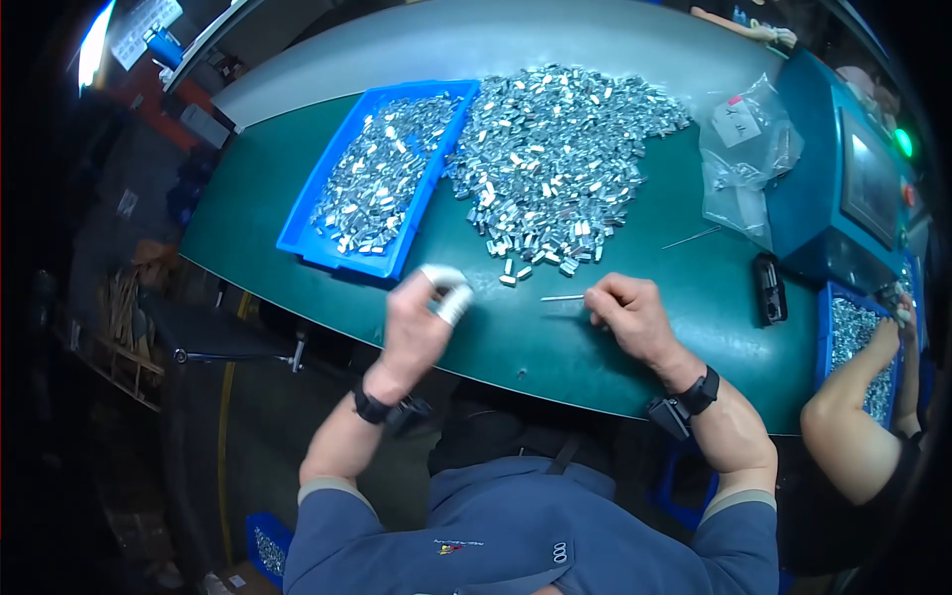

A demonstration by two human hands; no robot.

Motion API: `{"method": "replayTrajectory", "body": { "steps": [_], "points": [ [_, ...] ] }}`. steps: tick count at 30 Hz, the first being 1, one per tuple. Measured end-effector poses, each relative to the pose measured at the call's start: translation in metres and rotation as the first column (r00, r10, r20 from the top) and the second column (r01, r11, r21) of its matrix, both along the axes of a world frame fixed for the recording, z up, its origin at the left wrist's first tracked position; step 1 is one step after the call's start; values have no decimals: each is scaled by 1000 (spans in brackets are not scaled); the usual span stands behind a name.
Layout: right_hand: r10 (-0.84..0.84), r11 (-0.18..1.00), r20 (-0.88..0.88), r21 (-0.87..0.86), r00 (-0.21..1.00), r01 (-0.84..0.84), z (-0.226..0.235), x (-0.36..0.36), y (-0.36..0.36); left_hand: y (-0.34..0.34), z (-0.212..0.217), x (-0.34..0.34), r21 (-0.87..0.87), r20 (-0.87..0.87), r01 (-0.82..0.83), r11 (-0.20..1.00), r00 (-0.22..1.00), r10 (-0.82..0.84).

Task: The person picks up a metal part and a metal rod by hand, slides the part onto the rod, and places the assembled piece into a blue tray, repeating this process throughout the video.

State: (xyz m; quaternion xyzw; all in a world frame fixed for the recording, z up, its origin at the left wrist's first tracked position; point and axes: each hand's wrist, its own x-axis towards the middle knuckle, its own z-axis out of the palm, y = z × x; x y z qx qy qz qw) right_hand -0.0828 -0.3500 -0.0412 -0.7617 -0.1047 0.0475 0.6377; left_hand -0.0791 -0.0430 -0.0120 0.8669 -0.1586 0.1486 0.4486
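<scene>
My right hand (632, 315) pinches a thin metal rod (561, 298) between thumb and fingers, its free end pointing left above the green tabletop. Opposite it, my left hand (421, 317) is curled, with white coverings on the thumb and forefinger. Those two fingertips come close together; whether a small part sits between them I cannot make out. Just beyond both hands spreads a large pile of small shiny metal pieces (555, 149). A few of them lie loose at its near edge. Left of the pile, a blue tray (290, 241) holds many more of the same pieces.
To the right are a teal machine with a screen (808, 188), a clear plastic bag (739, 149), another thin rod (691, 237) and a black device (770, 290). A co-worker's arm (851, 416) reaches over a blue tray (825, 342) at the far right. The green table (248, 213) curves nearby.
</scene>
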Motion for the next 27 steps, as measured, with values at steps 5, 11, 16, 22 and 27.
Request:
{"method": "replayTrajectory", "body": {
  "steps": [5, 11, 16, 22, 27],
  "points": [
    [1, 1000, 8, 2, 1000, -1, -4, 1, 2, 75, 36, 79, 264, 333, -318, 911, 916, 224],
    [-15, 1000, 17, 19, 1000, 15, -5, -1, 5, 27, 2, 100, 463, 132, -26, 886, 990, -40],
    [-29, 999, 16, 32, 999, 28, -4, 1, 5, -2, -17, 99, 554, 112, -10, 832, 992, -62],
    [-65, 994, 38, 86, 997, 61, -9, 0, 2, -26, -7, 46, 88, -148, 203, 975, 971, -189],
    [-38, 996, 83, 80, 996, 31, -5, 0, 4, -49, -6, 23, 80, -78, 301, 950, 952, -295]
  ]
}}
